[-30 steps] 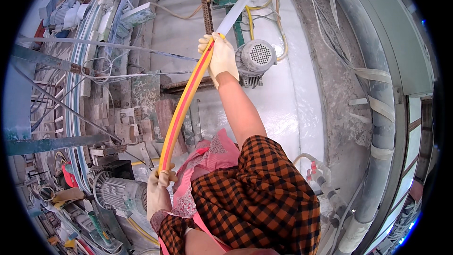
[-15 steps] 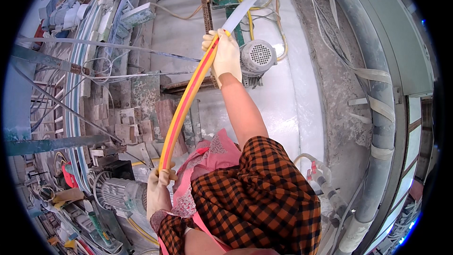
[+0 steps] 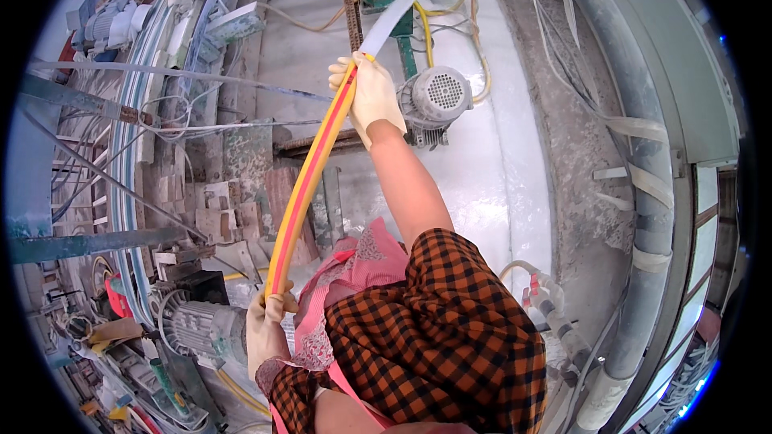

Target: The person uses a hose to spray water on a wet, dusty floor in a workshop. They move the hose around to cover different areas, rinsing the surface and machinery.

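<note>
A yellow hose (image 3: 310, 175) with a red stripe runs in a gentle curve between my two gloved hands. My right hand (image 3: 368, 95) is wrapped round its far end, just behind the mouth. From there a whitish stream of water (image 3: 392, 22) shoots up and to the right onto the wet floor. Nearer my body, my left hand (image 3: 267, 323) grips the hose lower down; the hose beyond it is hidden. Both hands wear cream rubber gloves. Just right of my right hand stands a grey electric motor (image 3: 441, 98).
Wet pale floor (image 3: 474, 201) lies ahead. A rusty toothed bar (image 3: 351, 4) and green frame (image 3: 407, 52) stand beyond my right hand. Machinery with another motor (image 3: 201, 329) and striped belts (image 3: 127, 165) fills the left. A thick grey pipe (image 3: 650, 217) runs along the right.
My right hand and the hose end have shifted slightly left and a little nearer, and the water stream has swung left with them. My left hand has moved slightly left and nearer.
</note>
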Tool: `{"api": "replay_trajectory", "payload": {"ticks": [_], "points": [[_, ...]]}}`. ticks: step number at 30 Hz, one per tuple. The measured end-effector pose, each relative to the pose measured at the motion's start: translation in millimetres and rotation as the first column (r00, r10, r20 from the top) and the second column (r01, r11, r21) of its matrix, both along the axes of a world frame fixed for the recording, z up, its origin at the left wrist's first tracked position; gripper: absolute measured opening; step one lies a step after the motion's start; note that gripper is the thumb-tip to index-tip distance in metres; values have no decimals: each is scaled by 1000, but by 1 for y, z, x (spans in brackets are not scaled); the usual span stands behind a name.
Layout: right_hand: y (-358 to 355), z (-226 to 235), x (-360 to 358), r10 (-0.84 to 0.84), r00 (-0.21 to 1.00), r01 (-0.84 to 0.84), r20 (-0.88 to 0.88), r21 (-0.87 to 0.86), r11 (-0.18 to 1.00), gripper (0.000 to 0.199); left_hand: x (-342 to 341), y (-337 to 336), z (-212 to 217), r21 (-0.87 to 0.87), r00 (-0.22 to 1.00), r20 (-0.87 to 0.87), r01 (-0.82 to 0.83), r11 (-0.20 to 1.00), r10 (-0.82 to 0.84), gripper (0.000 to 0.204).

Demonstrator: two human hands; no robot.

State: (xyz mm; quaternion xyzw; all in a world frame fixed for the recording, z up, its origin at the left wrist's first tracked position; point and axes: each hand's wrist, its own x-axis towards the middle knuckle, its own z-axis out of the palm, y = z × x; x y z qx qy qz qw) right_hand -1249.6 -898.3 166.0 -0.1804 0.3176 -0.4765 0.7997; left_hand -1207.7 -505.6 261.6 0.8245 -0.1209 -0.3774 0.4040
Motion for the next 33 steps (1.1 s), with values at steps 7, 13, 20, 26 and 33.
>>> {"api": "replay_trajectory", "payload": {"ticks": [7, 13, 20, 26, 33], "points": [[-4, 16, 12, 76, 989, -79, 126, 19, 997, 27, -3, 10, -7, -70, 996, 72, 53, 996, -48, 63], [4, 38, 14, 106, 985, -103, 133, -26, 994, 30, -1, 21, -13, -78, 996, 85, 38, 996, -31, 68], [17, 27, 20, 107, 982, -108, 157, 3, 994, 31, 10, 51, -23, -88, 986, 155, -47, 995, 60, 67], [34, 16, 1, 44, 992, -47, 120, 25, 999, 37, 16, 51, -14, -145, 987, 130, -71, 987, 91, 74], [44, 14, -13, 13, 997, -17, 73, 50, 999, 37, 20, 55, -18, -157, 995, 87, -36, 987, 50, 79]]}}
